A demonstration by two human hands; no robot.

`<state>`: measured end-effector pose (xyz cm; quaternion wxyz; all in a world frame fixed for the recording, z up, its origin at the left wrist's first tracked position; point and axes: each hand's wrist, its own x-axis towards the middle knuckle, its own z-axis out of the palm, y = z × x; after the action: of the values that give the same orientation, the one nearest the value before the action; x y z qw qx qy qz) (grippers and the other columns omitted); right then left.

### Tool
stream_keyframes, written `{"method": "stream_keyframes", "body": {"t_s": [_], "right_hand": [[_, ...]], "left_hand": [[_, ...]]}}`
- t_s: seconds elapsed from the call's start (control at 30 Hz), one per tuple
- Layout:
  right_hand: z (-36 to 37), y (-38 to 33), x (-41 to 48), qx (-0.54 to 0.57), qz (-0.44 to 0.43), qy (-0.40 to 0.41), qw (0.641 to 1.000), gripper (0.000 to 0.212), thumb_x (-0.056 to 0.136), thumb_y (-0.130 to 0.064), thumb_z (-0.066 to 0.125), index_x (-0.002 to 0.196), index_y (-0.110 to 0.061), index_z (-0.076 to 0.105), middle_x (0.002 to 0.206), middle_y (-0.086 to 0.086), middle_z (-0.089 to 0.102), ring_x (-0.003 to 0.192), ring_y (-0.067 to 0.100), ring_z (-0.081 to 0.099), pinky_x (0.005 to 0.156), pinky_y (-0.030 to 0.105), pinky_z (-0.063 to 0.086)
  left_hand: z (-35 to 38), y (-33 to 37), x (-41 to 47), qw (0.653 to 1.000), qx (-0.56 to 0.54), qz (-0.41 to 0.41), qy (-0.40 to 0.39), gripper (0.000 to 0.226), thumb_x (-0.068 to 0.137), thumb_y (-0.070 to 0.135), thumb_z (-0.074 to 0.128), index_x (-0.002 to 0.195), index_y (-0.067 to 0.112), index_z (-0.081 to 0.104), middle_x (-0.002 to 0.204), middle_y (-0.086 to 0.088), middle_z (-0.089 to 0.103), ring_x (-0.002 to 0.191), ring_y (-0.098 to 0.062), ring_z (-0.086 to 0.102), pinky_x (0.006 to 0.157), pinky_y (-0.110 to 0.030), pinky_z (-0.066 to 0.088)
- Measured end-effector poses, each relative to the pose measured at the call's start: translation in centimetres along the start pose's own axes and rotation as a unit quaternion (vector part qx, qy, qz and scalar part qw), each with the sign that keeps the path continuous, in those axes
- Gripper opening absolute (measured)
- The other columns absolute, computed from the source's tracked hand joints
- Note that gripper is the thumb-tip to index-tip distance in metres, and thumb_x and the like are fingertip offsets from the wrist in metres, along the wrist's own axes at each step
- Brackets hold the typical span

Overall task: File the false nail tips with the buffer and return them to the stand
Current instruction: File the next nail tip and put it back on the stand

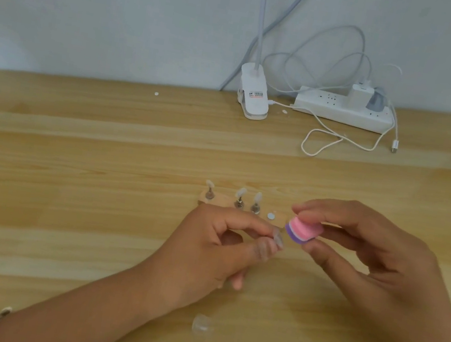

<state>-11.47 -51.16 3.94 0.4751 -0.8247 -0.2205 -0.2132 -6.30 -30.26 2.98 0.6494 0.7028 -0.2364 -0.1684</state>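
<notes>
Pink-and-purple buffer [302, 231] is pinched between the right hand [375, 259]'s thumb and fingertips. Left hand [215, 246] pinches what looks like a clear false nail tip [278, 239], blurred, just beside the buffer, above the wooden table [94, 209]. Behind stands the stand [222, 200] with three tips.

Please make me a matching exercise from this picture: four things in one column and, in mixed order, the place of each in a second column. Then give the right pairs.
Things
1. buffer
2. raised nail tip
3. loose clear tip
4. power strip

Places
A. flat on the table, nearest the camera
B. at the back, by the wall
C. in the grip of the left hand
D. in the grip of the right hand

Pairs: 1-D, 2-C, 3-A, 4-B
</notes>
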Motion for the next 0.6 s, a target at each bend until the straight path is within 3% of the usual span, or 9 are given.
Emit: {"method": "stream_keyframes", "body": {"t_s": [0.07, 0.23, 0.4, 0.6], "right_hand": [[0.1, -0.1, 0.1, -0.052, -0.037, -0.031, 0.997, 0.014, 0.093, -0.016, 0.070, 0.107, -0.015, 0.071, 0.115, -0.008, 0.070, 0.115, 0.008, 0.065, 0.097, 0.014, 0.048], [-0.3, 0.3, 0.2, -0.131, -0.080, -0.049, 0.987, 0.015, 0.091, -0.016, 0.066, 0.104, -0.014, 0.073, 0.113, -0.004, 0.069, 0.112, 0.001, 0.064, 0.098, 0.011, 0.043], [0.5, 0.4, -0.3, -0.151, -0.131, -0.074, 0.977, 0.020, 0.095, -0.009, 0.058, 0.104, -0.009, 0.076, 0.119, 0.006, 0.069, 0.115, 0.013, 0.067, 0.097, 0.027, 0.053], [-0.2, 0.7, 0.1, -0.135, -0.094, -0.021, 0.986, 0.011, 0.089, -0.009, 0.070, 0.099, -0.010, 0.076, 0.113, 0.002, 0.071, 0.113, 0.011, 0.068, 0.095, 0.027, 0.054]], "left_hand": [[0.0, 0.0, 0.0, 1.000, 0.015, 0.011, -0.002, 0.014, 0.085, 0.019, 0.071, 0.096, 0.016, 0.077, 0.074, -0.012, 0.068, 0.043, -0.017, 0.049, 0.041, -0.017, 0.036], [0.1, -0.1, 0.0, 1.000, 0.019, 0.021, -0.002, 0.014, 0.084, 0.016, 0.072, 0.097, 0.017, 0.078, 0.080, -0.006, 0.066, 0.045, -0.017, 0.051, 0.041, -0.019, 0.038], [0.3, -0.3, 0.0, 0.999, 0.023, 0.035, -0.011, 0.015, 0.082, 0.017, 0.073, 0.094, 0.024, 0.078, 0.080, 0.002, 0.068, 0.045, -0.013, 0.054, 0.041, -0.021, 0.039], [0.2, -0.2, -0.1, 0.999, 0.030, 0.039, -0.015, 0.014, 0.085, 0.020, 0.072, 0.097, 0.019, 0.078, 0.079, 0.005, 0.066, 0.046, -0.013, 0.054, 0.040, -0.023, 0.040]]}}
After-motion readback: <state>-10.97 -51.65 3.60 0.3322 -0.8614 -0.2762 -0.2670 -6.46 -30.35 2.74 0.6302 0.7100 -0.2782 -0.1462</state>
